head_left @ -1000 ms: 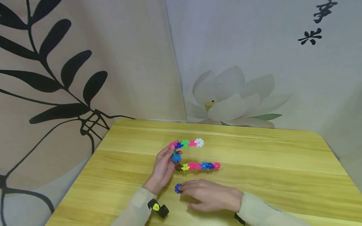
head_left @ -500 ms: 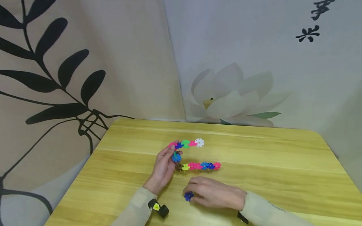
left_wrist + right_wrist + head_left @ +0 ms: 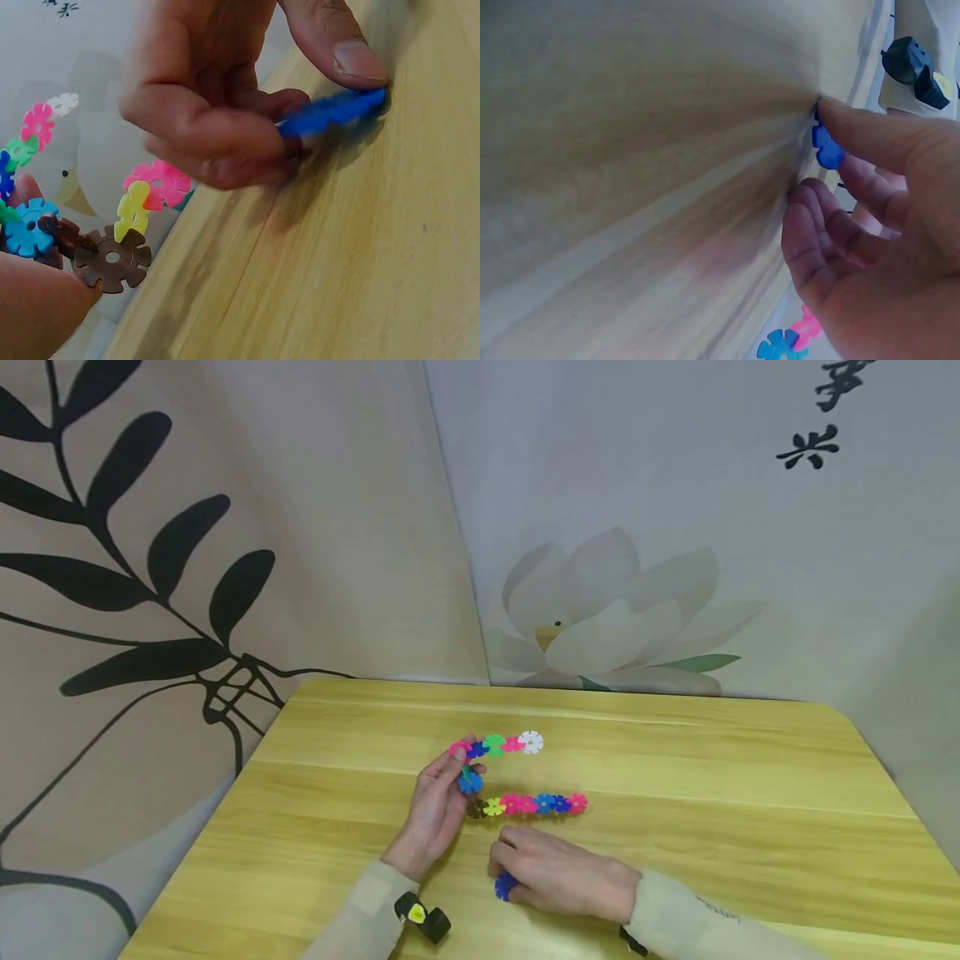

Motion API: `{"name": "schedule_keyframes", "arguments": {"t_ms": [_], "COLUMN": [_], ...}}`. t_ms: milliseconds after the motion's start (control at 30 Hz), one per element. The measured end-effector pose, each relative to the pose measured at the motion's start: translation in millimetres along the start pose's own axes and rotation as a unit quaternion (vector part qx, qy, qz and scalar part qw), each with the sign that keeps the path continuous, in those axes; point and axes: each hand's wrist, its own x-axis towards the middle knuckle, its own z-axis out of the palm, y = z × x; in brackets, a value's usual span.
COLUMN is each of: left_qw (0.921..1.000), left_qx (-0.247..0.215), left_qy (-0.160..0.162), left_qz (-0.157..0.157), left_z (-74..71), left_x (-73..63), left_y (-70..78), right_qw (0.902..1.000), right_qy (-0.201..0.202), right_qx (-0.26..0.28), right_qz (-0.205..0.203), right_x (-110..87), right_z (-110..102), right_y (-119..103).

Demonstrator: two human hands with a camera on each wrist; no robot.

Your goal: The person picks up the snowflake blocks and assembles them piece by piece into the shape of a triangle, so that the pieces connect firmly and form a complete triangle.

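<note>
In the head view my left hand [image 3: 431, 814] pinches the left side of a chain of interlocking plastic snowflake discs [image 3: 527, 803]. That chain is bent into a C, with a white disc [image 3: 532, 742] ending its upper arm and a pink disc [image 3: 577, 803] ending the lower one. Nearer to me, my right hand [image 3: 562, 872] holds a single dark blue snowflake disc [image 3: 504, 886] at the table surface. Thumb and fingers pinch this disc [image 3: 330, 112] in the left wrist view, where it is tilted and slightly blurred. Part of it is covered by the fingers.
The wooden table [image 3: 712, 793] reaches back to a wall [image 3: 360, 527] painted with leaves and a flower. A black wrist camera [image 3: 423, 917] sits on the left sleeve [image 3: 360, 906].
My right hand has drawn the blue disc right and nearer to me across the table; a fingertip touch has become a pinch. The left hand keeps its hold on the chain.
</note>
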Motion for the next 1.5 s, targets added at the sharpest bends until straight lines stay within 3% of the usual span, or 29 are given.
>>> {"name": "schedule_keyframes", "arguments": {"t_ms": [167,433,933,1500], "left_qw": [1.0,0.9999,0.9992,0.9988], "left_qx": [0.007,0.013,0.04,0.043], "left_qy": [-0.001,0.002,-0.004,-0.023], "left_qz": [-0.003,0.0,0.002,0.009], "left_z": [3.1,8.0,11.0,11.7], "left_x": [-0.8,-0.7,-2.1,-2.7], "left_y": [-1.2,-3.7,-4.8,-7.8], "right_qw": [0.997,0.9878,0.9639,0.9332], "right_qy": [-0.021,0.006,0.062,0.148], "right_qx": [0.07,0.147,0.225,0.275], "right_qz": [0.022,0.049,0.129,0.179], "right_x": [-3.7,-13.3,-28.1,-46.3], "right_z": [-4,-14,-29,-48], "right_y": [1,6,9,19]}}
